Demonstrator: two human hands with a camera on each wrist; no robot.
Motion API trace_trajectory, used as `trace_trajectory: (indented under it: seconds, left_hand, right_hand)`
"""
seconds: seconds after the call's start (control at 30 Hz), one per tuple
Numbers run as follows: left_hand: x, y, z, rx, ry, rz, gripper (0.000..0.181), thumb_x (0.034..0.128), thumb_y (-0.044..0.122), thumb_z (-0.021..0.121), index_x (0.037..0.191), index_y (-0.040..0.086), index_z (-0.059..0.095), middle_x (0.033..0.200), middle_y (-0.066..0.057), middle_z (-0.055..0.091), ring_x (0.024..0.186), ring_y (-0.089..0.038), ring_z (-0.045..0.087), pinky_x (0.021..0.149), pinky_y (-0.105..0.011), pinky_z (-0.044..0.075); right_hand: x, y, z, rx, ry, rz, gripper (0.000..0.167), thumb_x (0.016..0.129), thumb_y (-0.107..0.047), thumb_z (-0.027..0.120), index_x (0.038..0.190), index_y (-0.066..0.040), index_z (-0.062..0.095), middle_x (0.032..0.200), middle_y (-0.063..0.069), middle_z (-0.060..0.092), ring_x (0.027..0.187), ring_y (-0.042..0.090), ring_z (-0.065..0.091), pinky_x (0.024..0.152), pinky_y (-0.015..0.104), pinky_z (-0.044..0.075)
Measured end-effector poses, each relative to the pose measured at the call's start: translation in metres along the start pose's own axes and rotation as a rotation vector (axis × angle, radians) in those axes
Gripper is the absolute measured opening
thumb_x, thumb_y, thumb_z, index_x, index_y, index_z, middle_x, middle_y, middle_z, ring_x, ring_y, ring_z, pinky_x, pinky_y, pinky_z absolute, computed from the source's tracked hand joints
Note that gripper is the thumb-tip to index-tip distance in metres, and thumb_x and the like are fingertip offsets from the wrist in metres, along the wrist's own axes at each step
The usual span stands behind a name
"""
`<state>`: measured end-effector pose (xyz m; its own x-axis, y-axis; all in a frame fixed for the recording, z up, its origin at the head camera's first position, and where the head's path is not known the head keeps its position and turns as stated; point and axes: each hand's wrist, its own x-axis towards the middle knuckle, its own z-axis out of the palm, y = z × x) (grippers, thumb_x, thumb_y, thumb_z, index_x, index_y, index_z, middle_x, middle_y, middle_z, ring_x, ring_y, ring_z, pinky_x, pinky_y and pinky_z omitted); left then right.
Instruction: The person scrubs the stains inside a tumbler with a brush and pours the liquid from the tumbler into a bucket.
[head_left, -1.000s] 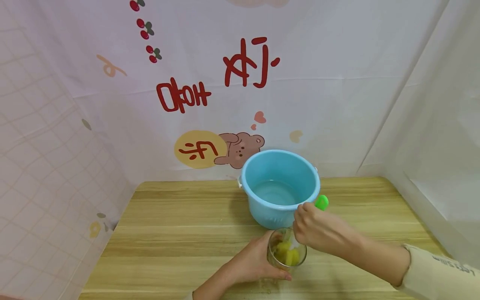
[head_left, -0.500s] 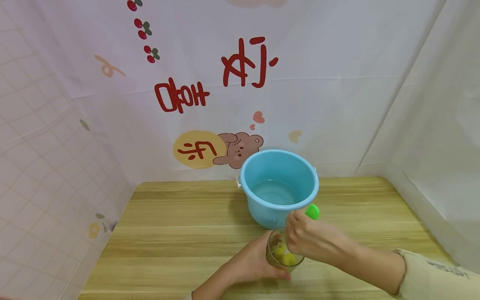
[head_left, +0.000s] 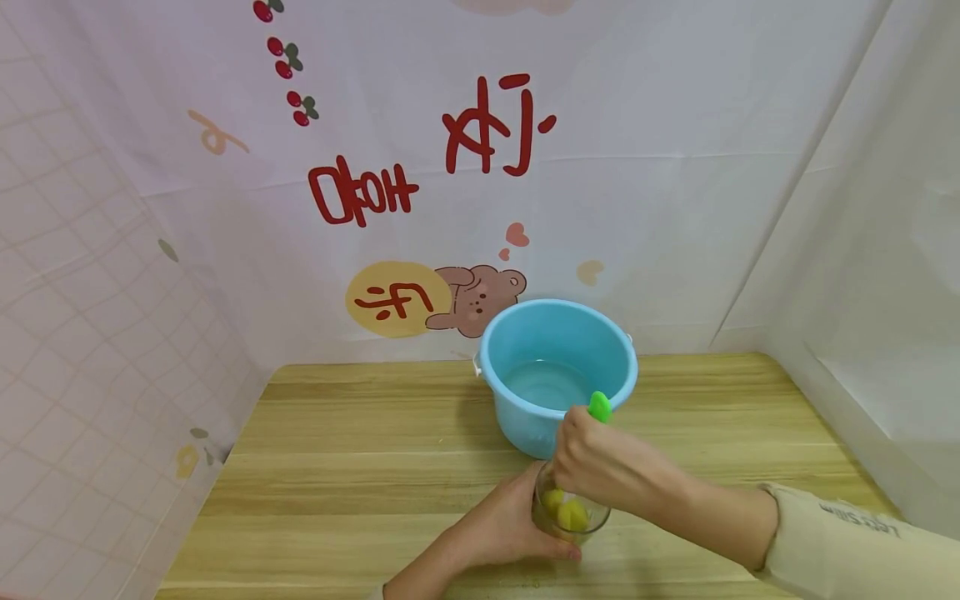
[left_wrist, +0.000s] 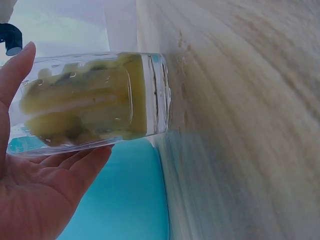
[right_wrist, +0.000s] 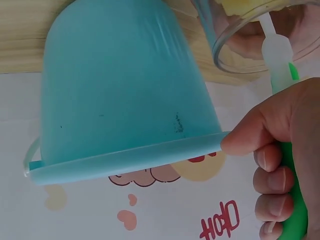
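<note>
A clear drinking glass [head_left: 596, 531] stands on the table, its base against the wood in the left wrist view. My left hand [head_left: 498, 523] holds it from the side, fingers and thumb around its wall. Down inside the glass is the yellow, sponge-like head [head_left: 573, 515] of a cup brush, blurred by the glass [left_wrist: 85, 105] in the left wrist view. My right hand [head_left: 611, 462] grips the brush's green handle [head_left: 599, 406]; the white stem [right_wrist: 277, 50] runs into the glass mouth in the right wrist view. Part of the head is hidden by the right hand.
Just behind the glass stands a light blue bucket [head_left: 517, 427] with some clear water [head_left: 543, 385] in the bottom. Small wet drops [left_wrist: 184, 90] lie on the wooden table [head_left: 337, 467] near the glass. A printed white cloth [head_left: 637, 208] hangs behind the table.
My right hand and the brush handle have shifted left over the glass, the handle dipping then rising, and the yellow head has moved inside. The left hand and glass stay almost in place.
</note>
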<state>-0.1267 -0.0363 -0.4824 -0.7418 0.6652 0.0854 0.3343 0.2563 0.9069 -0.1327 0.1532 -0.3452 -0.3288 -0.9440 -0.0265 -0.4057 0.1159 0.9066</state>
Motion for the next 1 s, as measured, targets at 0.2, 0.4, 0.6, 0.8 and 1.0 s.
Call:
trace_trajectory:
  seconds: [0.2, 0.4, 0.6, 0.8, 1.0]
  left_hand:
    - [0.001, 0.001, -0.001, 0.014, 0.007, -0.022, 0.086, 0.0796, 0.037, 0.094, 0.148, 0.024, 0.045, 0.137, 0.014, 0.058, 0.12, -0.001, 0.056, 0.105, -0.025, 0.046]
    - [0.0, 0.002, 0.0, 0.052, 0.017, -0.03, 0.091, 0.0789, 0.038, 0.095, 0.151, 0.022, 0.042, 0.143, 0.013, 0.055, 0.127, -0.002, 0.053, 0.11, -0.028, 0.044]
    - [0.0, 0.002, 0.001, 0.058, 0.018, -0.061, 0.084, 0.0775, 0.039, 0.095, 0.144, 0.018, 0.049, 0.134, 0.012, 0.059, 0.12, -0.002, 0.056, 0.105, -0.026, 0.047]
    - [0.0, 0.001, 0.0, 0.037, 0.01, -0.07, 0.082, 0.077, 0.038, 0.096, 0.142, 0.018, 0.05, 0.131, 0.013, 0.06, 0.117, -0.001, 0.057, 0.102, -0.025, 0.048]
    - [0.001, 0.001, 0.0, 0.022, 0.006, -0.069, 0.085, 0.0773, 0.038, 0.096, 0.145, 0.017, 0.048, 0.133, 0.013, 0.059, 0.12, -0.002, 0.056, 0.104, -0.026, 0.047]
  right_hand:
    - [0.005, 0.003, 0.007, 0.021, -0.004, 0.003, 0.033, 0.081, -0.011, 0.066, 0.059, -0.019, 0.043, 0.054, 0.001, 0.036, 0.053, 0.013, 0.029, 0.059, 0.029, 0.026]
    - [0.002, 0.005, 0.013, 0.053, -0.017, 0.02, 0.036, 0.077, -0.007, 0.067, 0.058, -0.021, 0.04, 0.053, 0.001, 0.032, 0.054, 0.014, 0.025, 0.058, 0.028, 0.026]
    - [-0.006, 0.008, 0.017, 0.042, -0.039, 0.056, 0.047, 0.076, -0.005, 0.066, 0.056, -0.019, 0.026, 0.056, -0.001, 0.021, 0.057, 0.015, 0.017, 0.057, 0.027, 0.024]
    - [-0.014, 0.009, 0.02, 0.085, -0.026, 0.073, 0.049, 0.074, -0.009, 0.07, 0.057, -0.021, 0.026, 0.055, -0.002, 0.022, 0.056, 0.014, 0.019, 0.057, 0.027, 0.024]
    - [-0.022, 0.008, 0.021, 0.106, -0.026, 0.09, 0.049, 0.073, -0.013, 0.073, 0.057, -0.02, 0.026, 0.054, -0.001, 0.024, 0.052, 0.012, 0.023, 0.056, 0.027, 0.024]
